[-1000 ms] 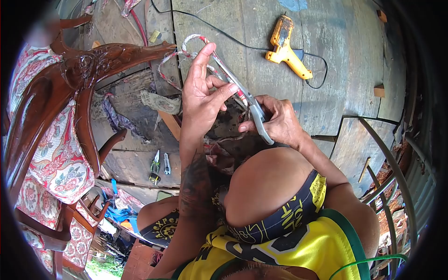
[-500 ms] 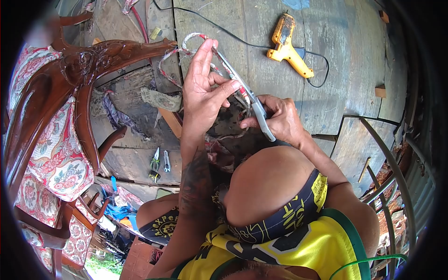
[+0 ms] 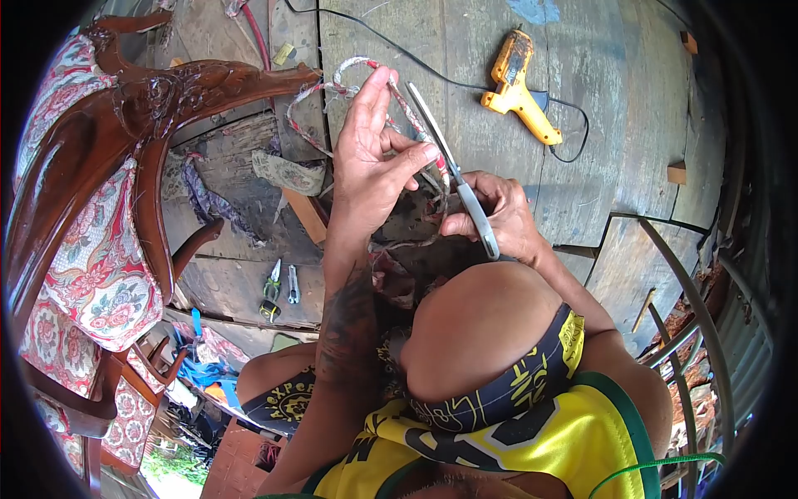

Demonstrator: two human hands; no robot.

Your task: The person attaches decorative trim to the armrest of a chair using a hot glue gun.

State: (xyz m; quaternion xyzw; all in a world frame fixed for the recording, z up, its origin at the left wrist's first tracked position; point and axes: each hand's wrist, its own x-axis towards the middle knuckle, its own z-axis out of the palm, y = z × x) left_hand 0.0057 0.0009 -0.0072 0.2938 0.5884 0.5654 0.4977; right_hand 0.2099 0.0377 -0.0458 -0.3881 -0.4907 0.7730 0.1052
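My left hand (image 3: 371,158) pinches a strip of fabric-covered cord (image 3: 441,164), red and white with frayed edges, between thumb and fingers. The cord loops up past my fingertips and back down to the left. In my right hand (image 3: 497,218) is a pair of scissors (image 3: 475,209) with grey handles; its blades point up and to the left, lying just right of the cord and alongside it. Part of the right hand's grip is hidden behind the handles. Below both hands, more cord and scraps lie near my bent knee.
A yellow glue gun (image 3: 519,91) with a black cable lies on the plank floor (image 3: 598,133). Carved wooden chair (image 3: 125,108) with floral upholstery stands at left. Pliers (image 3: 271,293) and a utility knife (image 3: 293,284) lie left of my forearm, near fabric scraps (image 3: 288,173).
The scissors have shifted slightly right, so their blades now sit apart from the cord. My left hand keeps its pinch on the cord. The whole view has moved a little.
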